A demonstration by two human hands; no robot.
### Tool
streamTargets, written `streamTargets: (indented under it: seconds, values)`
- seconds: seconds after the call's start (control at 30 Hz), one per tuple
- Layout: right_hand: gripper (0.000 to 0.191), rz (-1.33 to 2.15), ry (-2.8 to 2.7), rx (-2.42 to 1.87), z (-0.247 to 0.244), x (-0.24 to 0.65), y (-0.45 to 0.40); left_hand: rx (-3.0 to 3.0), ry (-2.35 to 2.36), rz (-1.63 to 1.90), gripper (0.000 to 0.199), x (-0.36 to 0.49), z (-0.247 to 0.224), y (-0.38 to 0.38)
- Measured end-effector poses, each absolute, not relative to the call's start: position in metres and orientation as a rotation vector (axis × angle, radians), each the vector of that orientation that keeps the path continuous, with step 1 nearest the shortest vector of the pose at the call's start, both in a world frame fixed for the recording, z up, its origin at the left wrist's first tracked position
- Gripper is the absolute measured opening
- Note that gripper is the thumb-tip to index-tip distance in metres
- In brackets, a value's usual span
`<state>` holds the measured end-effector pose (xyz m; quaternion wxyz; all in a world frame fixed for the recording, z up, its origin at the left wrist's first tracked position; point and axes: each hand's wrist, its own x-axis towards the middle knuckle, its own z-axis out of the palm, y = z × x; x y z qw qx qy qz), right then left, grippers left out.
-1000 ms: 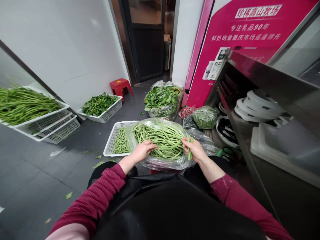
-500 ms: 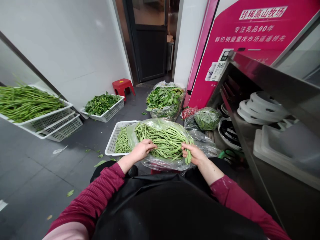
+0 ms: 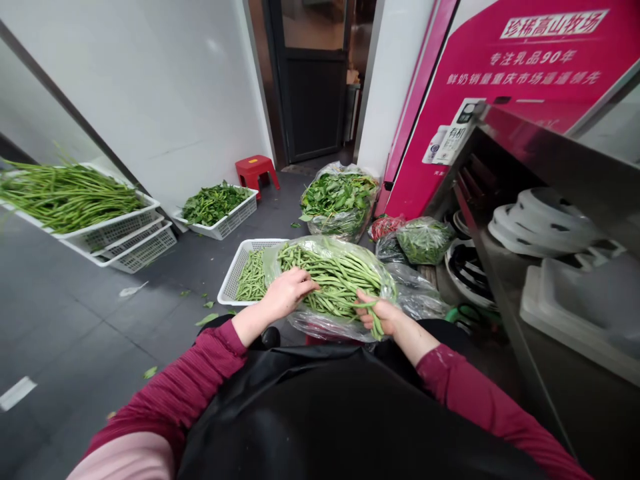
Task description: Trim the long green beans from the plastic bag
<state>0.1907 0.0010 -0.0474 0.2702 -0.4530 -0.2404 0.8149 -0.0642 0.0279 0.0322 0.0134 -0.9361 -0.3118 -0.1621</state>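
Observation:
Long green beans [image 3: 335,273] fill a clear plastic bag [image 3: 320,323] in front of my lap. My right hand [image 3: 377,313] is closed around a small bunch of beans at the bag's right side, their ends sticking out below the fingers. Over the left part of the bag, my left hand [image 3: 290,291] is closed with fingertips pinched together; what they hold, if anything, is too small to make out. Shorter bean pieces [image 3: 251,277] lie in a white perforated basket [image 3: 229,283] just left of the bag, partly covered by its edge.
Stacked white baskets [image 3: 145,250] with long green stems stand at the left. Farther off are a basket of leafy greens [image 3: 215,203], a red stool [image 3: 256,172] and a bag of leaves [image 3: 340,200]. A metal shelf [image 3: 520,327] with white containers borders the right side.
The view has shifted slightly, so the surroundings sit farther right. My left hand has moved a little at the bag; my right hand still grips beans, now tilted a bit differently.

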Motion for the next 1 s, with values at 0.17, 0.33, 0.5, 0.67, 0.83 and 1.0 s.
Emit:
streamTargets:
  seconds: [0.17,0.33,0.5,0.67,0.83,1.0]
  values:
    - [0.024,2.394,-0.803,-1.027,-0.031,0.172,-0.005,-2.961,-1.045,-0.506,0.025,-0.053,0.006,0.033]
    - [0.022,1.844,-1.249,-1.341,-0.038,0.178,-0.015,-2.965,-1.709,-0.483,0.023,-0.050,-0.019,0.049]
    - [0.027,1.459,-1.444,-1.432,-0.039,0.193,-0.023,-2.756,-2.113,-0.879,0.025,-0.046,-0.026,0.053]
    - [0.025,1.657,-1.391,-1.318,-0.031,0.195,-0.026,-2.976,-2.965,-1.675,0.040,-0.029,-0.016,0.051]
    - [0.026,1.906,-1.159,-1.176,-0.031,0.189,-0.030,-2.675,-2.701,-2.594,0.033,-0.025,-0.006,0.053]
    - [0.028,1.848,-0.708,-1.022,-0.040,0.187,-0.023,-2.616,-2.435,-2.555,0.031,-0.025,0.005,0.034]
